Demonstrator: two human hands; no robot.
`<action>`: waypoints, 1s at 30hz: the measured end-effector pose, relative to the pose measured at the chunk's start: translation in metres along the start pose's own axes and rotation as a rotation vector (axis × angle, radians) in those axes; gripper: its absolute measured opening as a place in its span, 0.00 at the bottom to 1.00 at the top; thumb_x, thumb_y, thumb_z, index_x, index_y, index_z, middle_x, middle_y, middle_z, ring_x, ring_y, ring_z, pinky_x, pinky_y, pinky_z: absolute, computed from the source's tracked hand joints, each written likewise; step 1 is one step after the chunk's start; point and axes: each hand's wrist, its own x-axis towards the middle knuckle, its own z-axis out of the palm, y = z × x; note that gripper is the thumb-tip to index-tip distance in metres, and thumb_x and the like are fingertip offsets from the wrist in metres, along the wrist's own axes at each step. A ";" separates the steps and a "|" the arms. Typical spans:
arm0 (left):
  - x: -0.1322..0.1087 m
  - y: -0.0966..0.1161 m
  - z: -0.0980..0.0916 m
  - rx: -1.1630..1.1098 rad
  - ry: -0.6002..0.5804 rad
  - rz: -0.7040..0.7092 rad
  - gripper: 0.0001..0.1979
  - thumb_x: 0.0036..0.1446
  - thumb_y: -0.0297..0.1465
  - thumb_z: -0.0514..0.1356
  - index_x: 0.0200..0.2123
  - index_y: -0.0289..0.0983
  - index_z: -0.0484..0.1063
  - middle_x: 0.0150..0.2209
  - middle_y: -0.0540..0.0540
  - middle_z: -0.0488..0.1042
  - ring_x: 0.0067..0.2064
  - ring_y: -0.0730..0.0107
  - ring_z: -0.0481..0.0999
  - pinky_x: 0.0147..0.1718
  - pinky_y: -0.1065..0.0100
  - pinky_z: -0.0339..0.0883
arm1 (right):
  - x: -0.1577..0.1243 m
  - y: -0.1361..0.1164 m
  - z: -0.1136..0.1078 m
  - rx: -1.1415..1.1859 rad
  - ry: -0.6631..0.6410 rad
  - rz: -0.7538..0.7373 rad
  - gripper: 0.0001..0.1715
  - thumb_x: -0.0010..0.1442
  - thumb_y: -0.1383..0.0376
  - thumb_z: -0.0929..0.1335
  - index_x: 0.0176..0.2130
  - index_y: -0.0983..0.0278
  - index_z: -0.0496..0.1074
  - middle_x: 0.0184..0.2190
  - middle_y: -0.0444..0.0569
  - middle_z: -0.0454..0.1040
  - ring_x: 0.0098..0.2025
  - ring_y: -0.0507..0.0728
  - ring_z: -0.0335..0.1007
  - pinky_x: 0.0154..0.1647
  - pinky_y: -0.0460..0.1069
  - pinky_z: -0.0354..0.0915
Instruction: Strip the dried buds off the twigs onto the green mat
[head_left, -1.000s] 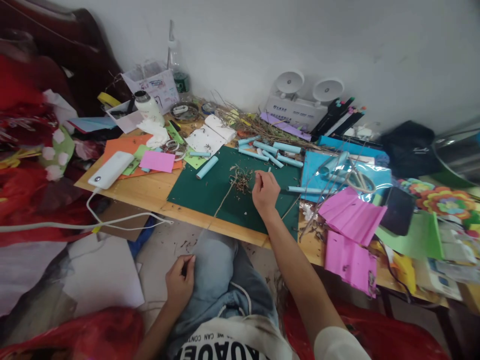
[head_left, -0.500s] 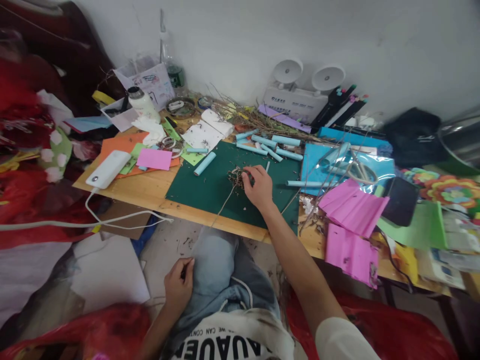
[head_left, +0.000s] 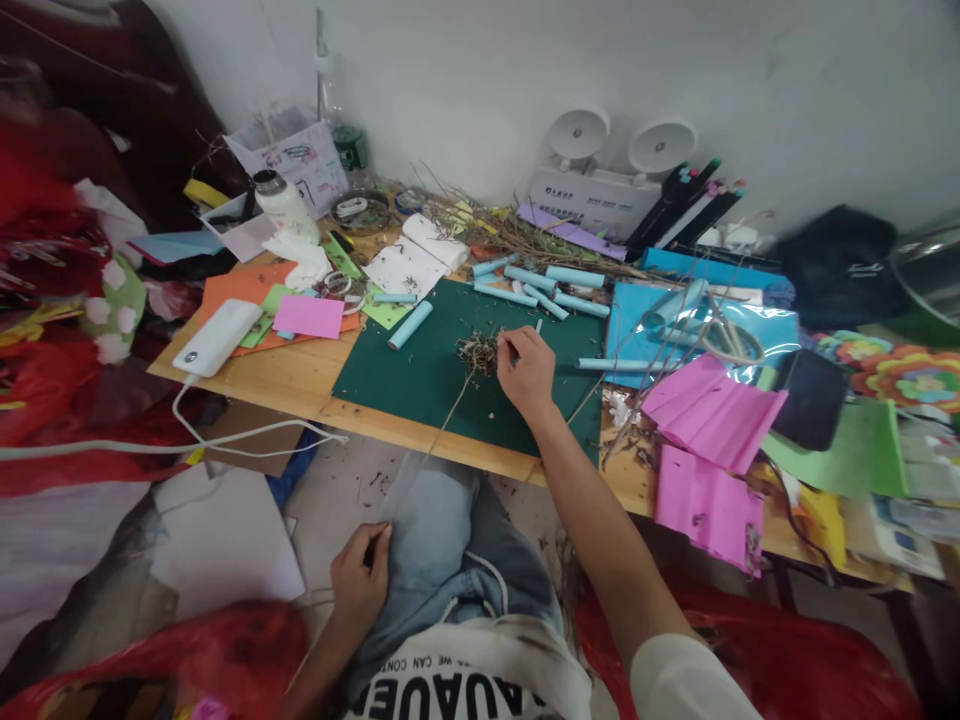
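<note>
Work in hand: sorting or stripping a cluster of dried sprigs, judged by the right hand's position at its right side. The cluster lies mid-mat, on the green mat, with a thin stem running from it to the near edge of the worktop.

Right hand: over the mat, at the cluster's right edge. Grip nearly closed, thumb and forefinger drawn in; whether a sprig is pinched between them cannot be told.

Left hand: near side, by the knee, off the worktop. Grip curled, thumb meeting finger around a small gap; cannot tell whether anything is held.

Call of the work, by judgement: a light fingertip pinch, the sprigs looking brittle and liable to crumble.

Surroundings: one pale blue tube on the mat, left of the cluster; more blue tubes grouped at the far side; a twig heap beyond those; pink crinkled sheets to the right; a white power bank-like device to the left.
</note>
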 end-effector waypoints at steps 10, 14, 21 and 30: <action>0.005 0.002 0.001 -0.010 0.001 0.012 0.10 0.62 0.36 0.57 0.32 0.38 0.74 0.28 0.51 0.79 0.28 0.72 0.78 0.31 0.73 0.70 | 0.000 0.004 0.004 0.047 -0.061 -0.105 0.14 0.64 0.64 0.63 0.46 0.63 0.74 0.40 0.54 0.72 0.44 0.60 0.66 0.48 0.55 0.63; 0.005 0.001 0.001 -0.011 -0.006 -0.006 0.10 0.62 0.36 0.57 0.32 0.38 0.74 0.28 0.50 0.79 0.28 0.71 0.78 0.31 0.73 0.71 | 0.001 0.005 0.004 0.057 -0.061 -0.081 0.10 0.65 0.65 0.63 0.37 0.63 0.74 0.36 0.53 0.72 0.42 0.60 0.66 0.46 0.54 0.63; 0.003 -0.002 0.001 -0.001 -0.015 -0.023 0.10 0.62 0.36 0.57 0.33 0.38 0.74 0.28 0.50 0.79 0.29 0.71 0.78 0.32 0.72 0.71 | 0.001 0.004 0.002 0.097 -0.076 -0.070 0.09 0.65 0.65 0.63 0.40 0.63 0.73 0.38 0.53 0.72 0.43 0.59 0.66 0.47 0.54 0.63; 0.006 0.006 -0.001 0.006 -0.020 0.006 0.10 0.62 0.36 0.56 0.31 0.39 0.73 0.27 0.50 0.78 0.28 0.71 0.78 0.31 0.72 0.71 | 0.002 0.007 0.004 0.018 -0.159 -0.057 0.11 0.66 0.64 0.63 0.35 0.62 0.73 0.35 0.51 0.72 0.40 0.59 0.66 0.43 0.53 0.61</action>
